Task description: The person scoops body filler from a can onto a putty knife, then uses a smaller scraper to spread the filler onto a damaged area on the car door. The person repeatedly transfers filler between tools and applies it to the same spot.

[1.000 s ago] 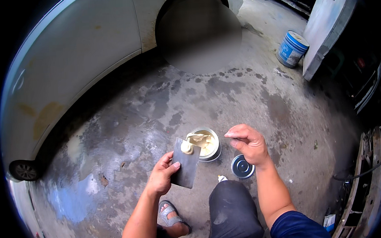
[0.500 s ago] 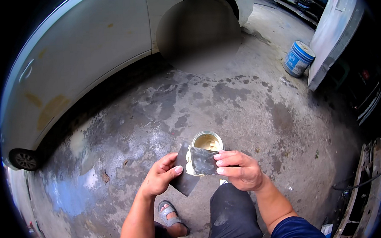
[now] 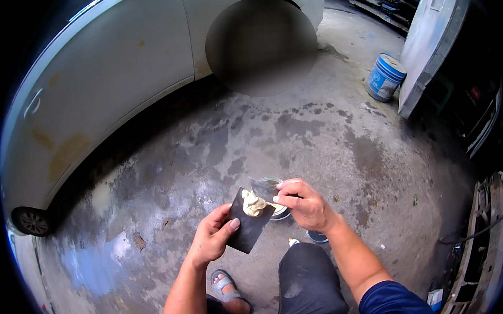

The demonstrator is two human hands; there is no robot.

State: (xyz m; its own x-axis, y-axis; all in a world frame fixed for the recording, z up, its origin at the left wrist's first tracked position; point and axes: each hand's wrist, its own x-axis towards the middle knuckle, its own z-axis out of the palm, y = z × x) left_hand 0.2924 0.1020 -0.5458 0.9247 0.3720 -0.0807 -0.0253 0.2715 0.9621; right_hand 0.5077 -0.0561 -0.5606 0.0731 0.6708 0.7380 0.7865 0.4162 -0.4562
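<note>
My left hand [image 3: 211, 236] grips a thin dark rectangular plate [image 3: 246, 234] by its left edge, thumb on top. A thick lump of cream-coloured putty [image 3: 253, 204] sits on the plate's upper part. My right hand [image 3: 311, 209] pinches a dark flat putty spreader [image 3: 262, 186], tilted just above the lump, with its fingertips near the putty. Behind and below the right hand stands an open round can [image 3: 281, 215] on the floor, partly hidden by the hand, spreader and plate; some cream putty shows at it.
A pale car [image 3: 127, 67] with tan patches stands along the upper left. At upper right a blue bucket [image 3: 385, 77] stands beside a white panel [image 3: 433, 34]. Car parts [image 3: 472, 248] lean at lower right. A dark round rim [image 3: 317, 236] shows by my right knee on the stained concrete floor [image 3: 319, 148].
The spreader has lifted off and turned up, away from lying over the plate. The putty now shows as a heaped lump on the plate. My right hand has moved slightly left and up.
</note>
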